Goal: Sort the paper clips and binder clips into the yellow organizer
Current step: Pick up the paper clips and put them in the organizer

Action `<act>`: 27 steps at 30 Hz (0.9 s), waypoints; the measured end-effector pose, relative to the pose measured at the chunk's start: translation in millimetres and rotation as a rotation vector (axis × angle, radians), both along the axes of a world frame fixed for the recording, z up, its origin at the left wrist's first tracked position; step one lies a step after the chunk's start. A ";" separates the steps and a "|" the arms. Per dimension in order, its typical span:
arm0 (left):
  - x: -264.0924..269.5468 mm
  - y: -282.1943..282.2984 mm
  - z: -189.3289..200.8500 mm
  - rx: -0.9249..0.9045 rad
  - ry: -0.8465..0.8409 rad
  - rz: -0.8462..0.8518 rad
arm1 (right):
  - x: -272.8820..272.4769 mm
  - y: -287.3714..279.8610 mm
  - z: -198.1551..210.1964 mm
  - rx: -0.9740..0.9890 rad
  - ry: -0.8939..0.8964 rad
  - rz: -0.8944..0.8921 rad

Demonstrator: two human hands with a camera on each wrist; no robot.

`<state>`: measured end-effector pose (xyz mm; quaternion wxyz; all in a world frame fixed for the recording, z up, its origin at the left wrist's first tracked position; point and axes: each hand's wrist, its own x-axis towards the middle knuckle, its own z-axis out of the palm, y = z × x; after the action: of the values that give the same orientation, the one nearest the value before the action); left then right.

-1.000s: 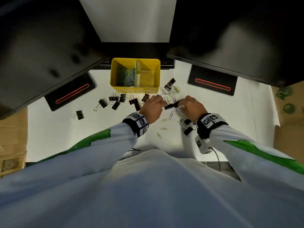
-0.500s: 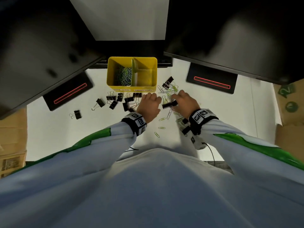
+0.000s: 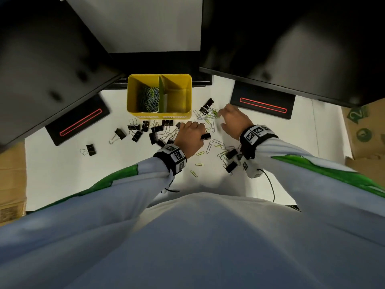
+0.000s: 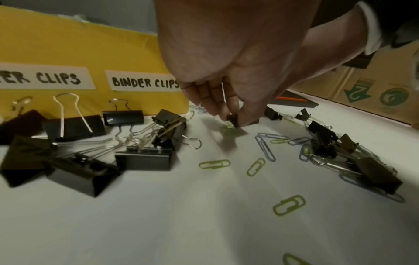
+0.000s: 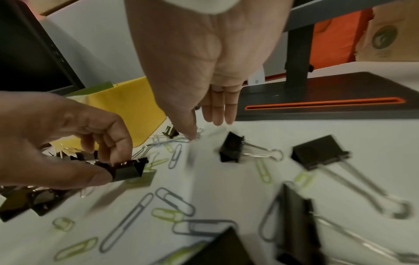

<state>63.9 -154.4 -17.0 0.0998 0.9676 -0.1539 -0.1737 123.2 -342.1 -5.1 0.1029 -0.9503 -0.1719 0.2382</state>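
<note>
The yellow organizer stands at the back of the white table, with coloured paper clips in its left compartment. Its right compartment looks bare. My left hand pinches a black binder clip just above the table, in front of the organizer's right corner. The right wrist view shows thumb and fingers on that binder clip. My right hand is open, its fingers stretched over a small heap of loose paper clips beside another binder clip. Its thumb tip is at those clips.
Several black binder clips lie in front of the organizer, and more lie under my right wrist. Green and silver paper clips are scattered between my hands. Black stands with red slots flank the organizer under overhanging monitors. Cardboard boxes border the table.
Both hands were on the binder clip earlier. My right hand has let go and moved forward to the paper clip heap; my left hand keeps the clip.
</note>
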 end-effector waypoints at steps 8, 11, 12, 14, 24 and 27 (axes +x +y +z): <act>-5.8 44.9 5.7 0.085 -0.102 0.070 | -17.2 23.9 -14.3 -0.043 -0.056 0.191; -4.1 37.4 7.3 0.120 -0.089 0.047 | -25.9 9.9 -18.9 -0.030 -0.058 0.242; -3.3 31.2 8.5 0.116 -0.086 0.027 | -26.2 5.8 -19.5 -0.017 -0.045 0.219; 0.3 17.8 9.9 0.080 -0.080 -0.015 | -24.8 3.3 -17.9 0.004 -0.027 0.136; 16.4 -2.4 -0.1 0.139 0.021 -0.022 | -6.8 26.2 -12.6 0.018 0.023 -0.116; 11.3 0.7 -2.9 0.139 0.002 -0.041 | -9.7 18.1 -17.2 -0.010 0.033 -0.077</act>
<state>75.1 -153.7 -19.9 0.0292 0.9686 -0.1610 -0.1870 113.5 -324.0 -22.4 0.1100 -0.9527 -0.1324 0.2503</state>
